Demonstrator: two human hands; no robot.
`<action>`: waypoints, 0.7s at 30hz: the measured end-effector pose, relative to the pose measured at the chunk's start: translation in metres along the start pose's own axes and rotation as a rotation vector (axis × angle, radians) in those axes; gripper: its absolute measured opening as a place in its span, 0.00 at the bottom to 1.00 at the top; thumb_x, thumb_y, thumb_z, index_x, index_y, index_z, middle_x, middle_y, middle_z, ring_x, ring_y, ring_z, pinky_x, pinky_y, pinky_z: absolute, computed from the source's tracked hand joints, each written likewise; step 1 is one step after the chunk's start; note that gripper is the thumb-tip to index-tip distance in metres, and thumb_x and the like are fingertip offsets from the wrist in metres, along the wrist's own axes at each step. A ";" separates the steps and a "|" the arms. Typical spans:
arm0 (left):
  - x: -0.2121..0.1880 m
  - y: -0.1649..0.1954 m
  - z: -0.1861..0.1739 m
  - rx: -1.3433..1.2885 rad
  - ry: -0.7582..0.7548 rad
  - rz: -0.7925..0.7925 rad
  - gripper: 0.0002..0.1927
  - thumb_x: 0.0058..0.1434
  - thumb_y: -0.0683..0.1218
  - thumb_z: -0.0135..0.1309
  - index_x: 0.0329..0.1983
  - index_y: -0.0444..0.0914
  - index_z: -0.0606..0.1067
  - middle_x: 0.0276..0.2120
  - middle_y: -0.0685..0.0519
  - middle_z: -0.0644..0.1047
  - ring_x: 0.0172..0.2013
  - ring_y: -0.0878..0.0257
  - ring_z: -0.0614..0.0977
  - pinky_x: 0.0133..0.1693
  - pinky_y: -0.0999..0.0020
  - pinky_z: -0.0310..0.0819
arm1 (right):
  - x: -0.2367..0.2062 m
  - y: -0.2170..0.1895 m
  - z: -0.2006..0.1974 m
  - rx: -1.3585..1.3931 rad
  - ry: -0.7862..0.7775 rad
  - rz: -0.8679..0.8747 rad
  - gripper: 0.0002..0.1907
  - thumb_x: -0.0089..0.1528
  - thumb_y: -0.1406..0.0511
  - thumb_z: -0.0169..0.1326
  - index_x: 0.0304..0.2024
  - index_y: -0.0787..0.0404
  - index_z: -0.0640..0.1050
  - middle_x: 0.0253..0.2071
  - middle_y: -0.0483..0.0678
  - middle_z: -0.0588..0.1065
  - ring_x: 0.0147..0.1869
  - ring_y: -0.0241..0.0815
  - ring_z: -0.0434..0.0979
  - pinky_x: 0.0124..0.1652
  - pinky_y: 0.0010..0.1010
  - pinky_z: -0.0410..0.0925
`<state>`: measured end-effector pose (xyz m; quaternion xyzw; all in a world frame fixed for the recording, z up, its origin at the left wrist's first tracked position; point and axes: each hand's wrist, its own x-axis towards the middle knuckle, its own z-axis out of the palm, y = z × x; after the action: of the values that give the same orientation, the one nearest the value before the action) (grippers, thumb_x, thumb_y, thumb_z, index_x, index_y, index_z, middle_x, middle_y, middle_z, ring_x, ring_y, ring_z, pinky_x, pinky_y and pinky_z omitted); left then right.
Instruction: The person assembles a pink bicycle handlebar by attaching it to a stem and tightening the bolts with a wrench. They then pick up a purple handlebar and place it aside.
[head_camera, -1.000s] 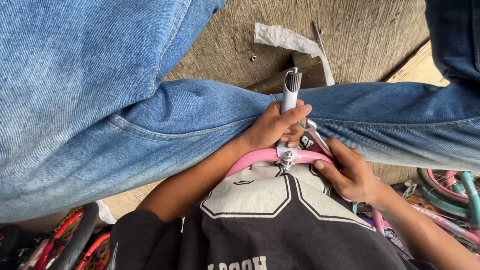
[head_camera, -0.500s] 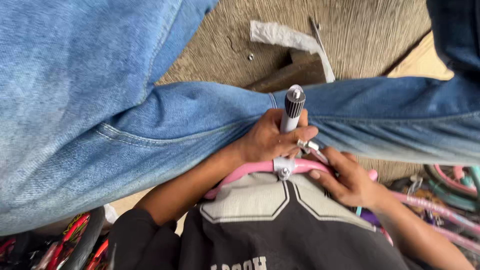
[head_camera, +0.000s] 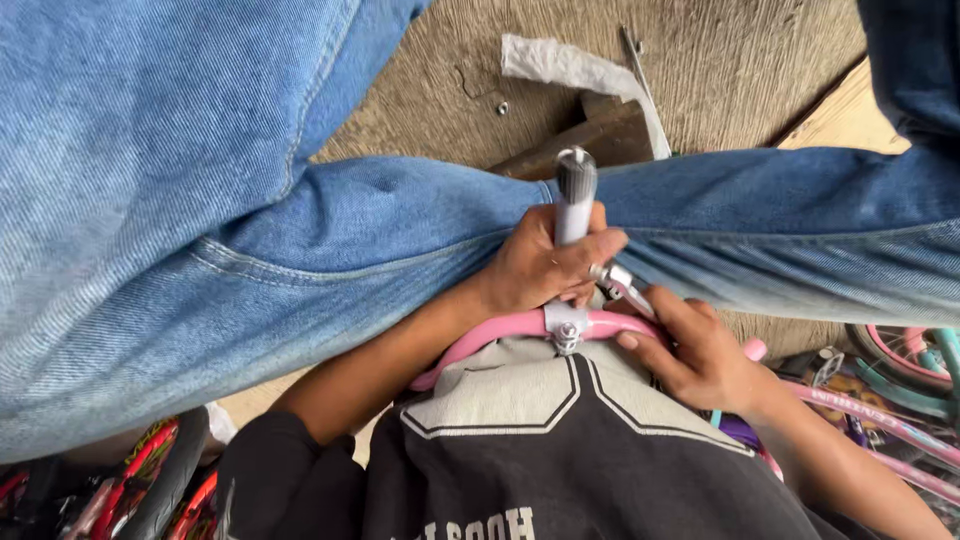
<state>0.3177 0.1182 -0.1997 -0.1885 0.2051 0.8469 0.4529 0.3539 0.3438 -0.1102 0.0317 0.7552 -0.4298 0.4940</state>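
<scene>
pink handlebar (head_camera: 520, 328), one, curves under both hands. left hand (head_camera: 535, 268) has its grip wrapped tight around one white stem (head_camera: 571, 212), whose ribbed grey top stands clear above the fingers. right hand (head_camera: 695, 352) pinches a small metal tool (head_camera: 622, 285) just beside the silver clamp (head_camera: 563, 328), one, at the bar's middle. right end of the bar is hidden under the right hand. one blue-jeaned leg (head_camera: 300, 240) crosses behind. other bicycles (head_camera: 900, 370) at the edges are cut off.
</scene>
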 end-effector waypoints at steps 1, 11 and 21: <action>0.000 0.000 0.000 0.074 -0.017 0.036 0.16 0.73 0.49 0.54 0.31 0.39 0.66 0.22 0.58 0.67 0.21 0.70 0.68 0.25 0.70 0.65 | 0.000 0.001 0.001 -0.011 0.012 -0.010 0.11 0.62 0.62 0.59 0.39 0.61 0.72 0.19 0.50 0.68 0.21 0.43 0.69 0.24 0.37 0.60; 0.008 -0.009 -0.005 -0.139 0.045 -0.086 0.17 0.74 0.50 0.53 0.30 0.41 0.65 0.19 0.61 0.64 0.17 0.74 0.65 0.22 0.72 0.67 | -0.005 0.007 0.001 -0.036 0.001 0.030 0.12 0.60 0.62 0.60 0.39 0.61 0.73 0.17 0.50 0.66 0.20 0.45 0.66 0.25 0.39 0.59; 0.009 -0.010 -0.004 -0.111 0.036 -0.071 0.17 0.72 0.50 0.54 0.30 0.41 0.64 0.19 0.61 0.64 0.17 0.73 0.65 0.22 0.71 0.67 | -0.001 0.010 0.003 -0.033 0.012 0.015 0.11 0.62 0.62 0.58 0.38 0.61 0.72 0.22 0.53 0.68 0.25 0.50 0.69 0.28 0.40 0.61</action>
<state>0.3221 0.1276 -0.2098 -0.2358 0.1591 0.8369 0.4676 0.3618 0.3487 -0.1161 0.0318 0.7648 -0.4136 0.4930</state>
